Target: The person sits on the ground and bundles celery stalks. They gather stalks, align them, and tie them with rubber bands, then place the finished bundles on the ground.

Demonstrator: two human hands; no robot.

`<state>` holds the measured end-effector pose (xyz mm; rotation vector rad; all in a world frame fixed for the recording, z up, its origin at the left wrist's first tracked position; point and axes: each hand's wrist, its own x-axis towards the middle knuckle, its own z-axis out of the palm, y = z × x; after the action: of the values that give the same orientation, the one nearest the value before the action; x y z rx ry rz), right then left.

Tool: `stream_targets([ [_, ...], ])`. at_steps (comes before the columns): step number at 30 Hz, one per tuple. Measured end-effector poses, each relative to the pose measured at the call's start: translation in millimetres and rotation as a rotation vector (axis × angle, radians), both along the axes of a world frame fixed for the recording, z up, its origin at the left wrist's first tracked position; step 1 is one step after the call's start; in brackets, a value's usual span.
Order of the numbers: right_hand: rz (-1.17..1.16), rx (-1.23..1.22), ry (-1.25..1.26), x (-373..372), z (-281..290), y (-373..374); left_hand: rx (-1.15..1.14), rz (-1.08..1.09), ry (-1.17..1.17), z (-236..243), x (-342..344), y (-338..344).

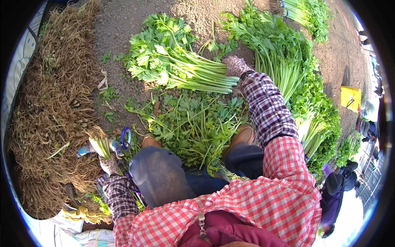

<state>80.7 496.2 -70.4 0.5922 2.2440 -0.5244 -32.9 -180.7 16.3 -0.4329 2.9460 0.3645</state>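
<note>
My right hand [237,66], in a patterned glove, is closed at the cut ends of a bunch of celery stalks [197,74] lying on the soil ahead of me. The leaves of this bunch point left. At the lower left my left hand [108,164], gloved too, grips a short, pale celery base [101,146] with brown roots at its far end. A blue and white object [85,150] shows right beside that base; its kind is unclear. Close by stands a blue ring-shaped roll [126,138]. Loose celery leaves [193,127] cover the ground between my shoes.
A long heap of brown roots [53,103] fills the left side. More celery [279,53] lies at the right, with another bunch [306,16] at the far right. A yellow box [350,98] stands beyond. Another person in dark clothing [335,193] is at the lower right.
</note>
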Motion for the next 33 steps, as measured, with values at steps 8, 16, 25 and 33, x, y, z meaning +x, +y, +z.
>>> stream_targets([
  [8,0.022,-0.011,0.221,12.1,34.9,-5.3,-0.109,-0.025,-0.053,-3.7,-3.4,-5.7],
  [16,0.088,-0.224,0.276,4.7,135.7,-23.8,-0.098,-0.071,-0.064,-6.3,-4.7,-7.5],
  [25,-0.623,-0.941,0.688,63.6,283.8,-36.5,-0.116,-0.119,-0.229,1.8,-13.6,-4.0],
  [33,-0.694,-1.026,0.945,137.4,360.3,-130.1,1.126,-0.424,0.259,178.5,18.1,115.1],
])
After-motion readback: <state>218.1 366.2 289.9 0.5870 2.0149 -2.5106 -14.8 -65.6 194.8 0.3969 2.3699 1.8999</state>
